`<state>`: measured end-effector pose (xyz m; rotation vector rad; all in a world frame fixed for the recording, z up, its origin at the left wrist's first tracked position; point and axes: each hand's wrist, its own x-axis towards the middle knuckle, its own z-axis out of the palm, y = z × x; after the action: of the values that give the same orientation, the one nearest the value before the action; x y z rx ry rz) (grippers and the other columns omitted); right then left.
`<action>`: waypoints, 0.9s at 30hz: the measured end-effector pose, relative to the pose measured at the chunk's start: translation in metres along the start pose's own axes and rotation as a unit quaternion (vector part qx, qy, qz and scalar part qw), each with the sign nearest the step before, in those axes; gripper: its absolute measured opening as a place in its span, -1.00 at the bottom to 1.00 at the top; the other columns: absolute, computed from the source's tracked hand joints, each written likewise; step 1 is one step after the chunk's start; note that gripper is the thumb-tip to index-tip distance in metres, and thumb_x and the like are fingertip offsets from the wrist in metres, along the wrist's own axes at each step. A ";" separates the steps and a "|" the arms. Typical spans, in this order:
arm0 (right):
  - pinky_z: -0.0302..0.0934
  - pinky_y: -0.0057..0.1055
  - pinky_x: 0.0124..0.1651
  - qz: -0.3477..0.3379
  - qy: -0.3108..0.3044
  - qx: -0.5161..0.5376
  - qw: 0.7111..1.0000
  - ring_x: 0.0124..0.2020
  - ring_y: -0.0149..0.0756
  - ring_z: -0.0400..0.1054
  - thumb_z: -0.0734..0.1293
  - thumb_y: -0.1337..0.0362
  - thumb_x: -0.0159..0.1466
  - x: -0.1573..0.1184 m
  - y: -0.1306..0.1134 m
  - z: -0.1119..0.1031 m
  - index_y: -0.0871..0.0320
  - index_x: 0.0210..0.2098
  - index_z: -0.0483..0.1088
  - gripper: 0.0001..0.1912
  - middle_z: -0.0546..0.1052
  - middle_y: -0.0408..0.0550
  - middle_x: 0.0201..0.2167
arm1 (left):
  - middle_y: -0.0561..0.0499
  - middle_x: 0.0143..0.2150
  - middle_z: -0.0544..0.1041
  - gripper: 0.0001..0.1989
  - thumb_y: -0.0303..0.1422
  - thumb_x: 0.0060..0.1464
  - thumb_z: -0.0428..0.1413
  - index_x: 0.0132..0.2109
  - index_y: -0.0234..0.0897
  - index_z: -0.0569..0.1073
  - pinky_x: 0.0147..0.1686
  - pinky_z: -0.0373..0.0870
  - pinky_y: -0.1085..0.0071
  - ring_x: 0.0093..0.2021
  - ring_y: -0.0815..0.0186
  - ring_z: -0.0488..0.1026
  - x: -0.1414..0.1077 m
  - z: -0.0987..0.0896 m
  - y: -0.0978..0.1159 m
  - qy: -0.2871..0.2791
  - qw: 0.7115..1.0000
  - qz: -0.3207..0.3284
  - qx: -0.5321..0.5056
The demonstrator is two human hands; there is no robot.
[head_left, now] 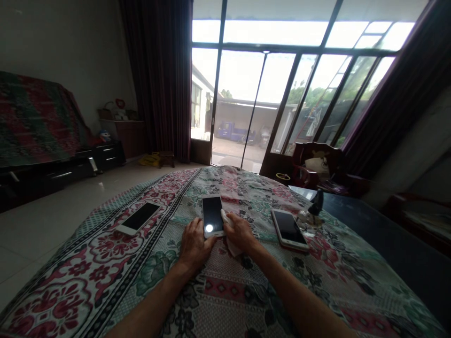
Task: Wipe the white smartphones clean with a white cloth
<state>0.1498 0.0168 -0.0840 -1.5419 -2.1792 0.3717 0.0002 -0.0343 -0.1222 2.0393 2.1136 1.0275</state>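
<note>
A white phone [213,213] with a dark screen is in the middle, a bright reflection near its lower end. My left hand [194,243] grips its lower left edge, fingers along the side and thumb at the bottom. Against the right edge is my right hand [239,231], closed on a white cloth [233,247] that hangs below the fingers and pokes up by the screen. To the left, another white phone [140,218] lies face up at a slant. A third phone [289,228] lies face up on the right, beside a clear glass or plastic object [310,221] with a dark top.
A patterned cloth [116,253] covers the table under the phones. At the right stands a dark, glossy surface [366,234]. Beyond are a wooden chair [317,164], glass doors [246,108] and dark curtains [158,80]. A low black cabinet [66,173] is at the left.
</note>
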 end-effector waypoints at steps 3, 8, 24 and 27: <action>0.17 -0.39 -0.07 -0.004 0.000 -0.011 1.000 -0.12 -0.18 0.41 0.22 0.37 0.21 -0.002 -0.002 -0.002 0.20 0.00 0.40 -0.64 0.56 0.08 -0.16 | -0.23 0.10 0.41 -0.64 -0.29 0.01 0.18 -0.05 -0.39 0.45 0.13 0.23 0.23 0.13 0.05 0.32 0.002 -0.004 0.002 -0.023 1.000 -0.003 -0.007; 0.15 -0.43 -0.16 -0.016 -0.019 -0.050 0.998 -0.23 -0.23 0.41 0.21 0.40 0.18 -0.004 -0.003 -0.006 0.22 -0.13 0.43 -0.72 0.57 0.08 -0.24 | -0.27 0.20 0.34 -0.60 -0.28 0.00 0.18 -0.02 -0.40 0.47 0.16 0.18 0.20 0.20 0.00 0.27 0.001 -0.007 0.004 -0.045 0.999 -0.011 0.001; 0.14 -0.31 -0.02 -0.119 -0.061 -0.130 0.983 -0.10 -0.14 0.31 0.14 0.36 0.29 -0.020 -0.012 -0.019 0.24 -0.34 0.46 -0.74 0.46 0.17 -0.23 | -0.18 0.24 0.33 -0.56 -0.26 0.01 0.17 0.06 -0.28 0.46 0.19 0.15 0.16 0.23 0.04 0.23 0.002 -0.003 0.000 -0.065 0.998 0.000 0.013; 0.16 -0.32 -0.06 -0.103 -0.064 -0.142 0.982 -0.11 -0.15 0.32 0.16 0.37 0.28 -0.023 -0.016 -0.020 0.24 -0.31 0.47 -0.75 0.43 0.18 -0.14 | -0.18 0.26 0.31 -0.55 -0.25 0.02 0.16 0.07 -0.27 0.45 0.18 0.15 0.15 0.24 0.04 0.22 0.003 -0.004 0.000 -0.076 0.997 0.007 0.020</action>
<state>0.1530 -0.0112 -0.0642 -1.4458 -2.5565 0.0964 -0.0024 -0.0336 -0.1180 2.0786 2.0630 0.8086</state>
